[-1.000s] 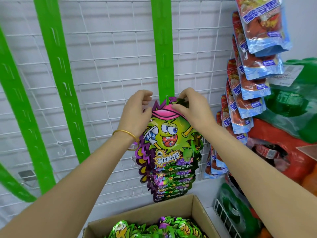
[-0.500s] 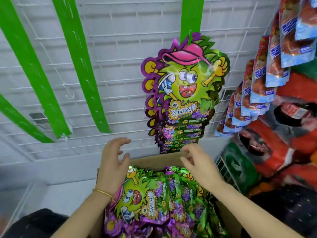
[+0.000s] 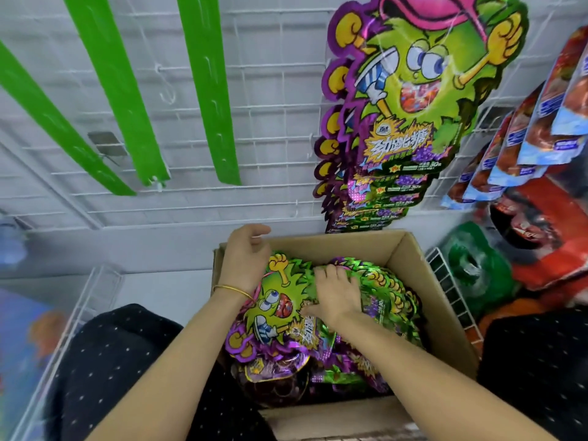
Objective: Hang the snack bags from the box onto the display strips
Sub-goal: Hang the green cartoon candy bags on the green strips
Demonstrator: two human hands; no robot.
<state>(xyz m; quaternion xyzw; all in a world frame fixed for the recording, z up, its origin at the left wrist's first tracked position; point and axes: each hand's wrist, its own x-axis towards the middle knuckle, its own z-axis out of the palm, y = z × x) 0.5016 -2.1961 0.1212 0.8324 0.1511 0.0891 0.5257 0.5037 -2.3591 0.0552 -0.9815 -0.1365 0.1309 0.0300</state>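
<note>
In the box (image 3: 410,268), two hands, three display strips (image 3: 210,90)

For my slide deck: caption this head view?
Both hands, left and right, reach into the box of snack bags.

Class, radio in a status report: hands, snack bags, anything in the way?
Both hands in the box: left hand at far-left corner, right hand flat on top snack bag. No grip yet. Nothing in the way.

A person with bare forearms, no sleeves reaching the wrists, wears a thin gold bangle (image 3: 231,289) on the wrist of the left hand (image 3: 245,260), nothing on the right hand (image 3: 337,292), and dark clothing (image 3: 108,361) with small white dots over both knees.
</note>
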